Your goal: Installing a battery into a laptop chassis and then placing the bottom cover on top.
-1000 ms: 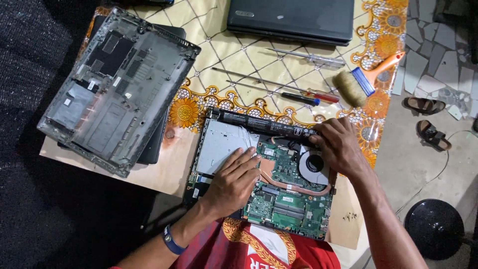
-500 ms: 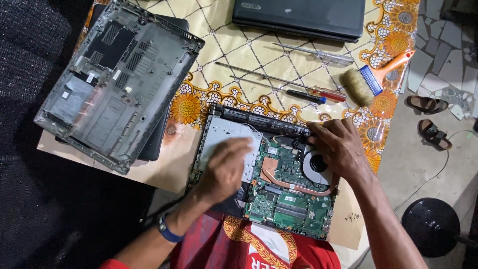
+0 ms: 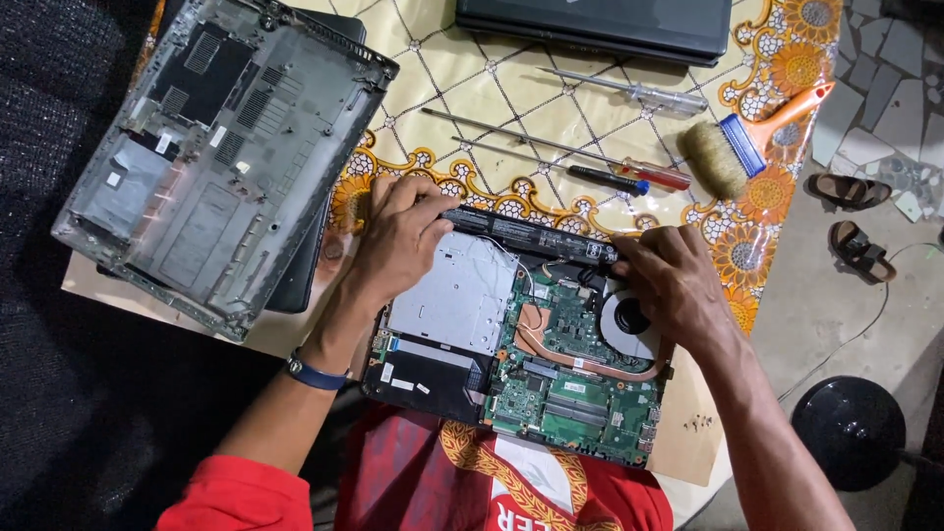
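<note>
An opened laptop (image 3: 570,393) lies in front of me with its green circuit board, round fan (image 3: 629,320) and silver drive (image 3: 457,295) exposed. A long black battery (image 3: 531,234) runs along its far edge. My left hand (image 3: 403,231) has its curled fingers on the battery's left end. My right hand (image 3: 669,285) grips the battery's right end, just above the fan. A blue band is on my left wrist.
The grey bottom cover (image 3: 216,157) lies upside down at the left on a dark slab. Beyond the laptop lie long screwdrivers (image 3: 590,157), a brush (image 3: 728,147) and a closed dark laptop (image 3: 600,25). Small screws (image 3: 698,423) sit near the right table edge. Sandals (image 3: 851,192) and a black stool (image 3: 848,433) are on the floor.
My left hand has moved from the middle of the board up and left to the battery's left end. My right hand has stayed at the battery's right end.
</note>
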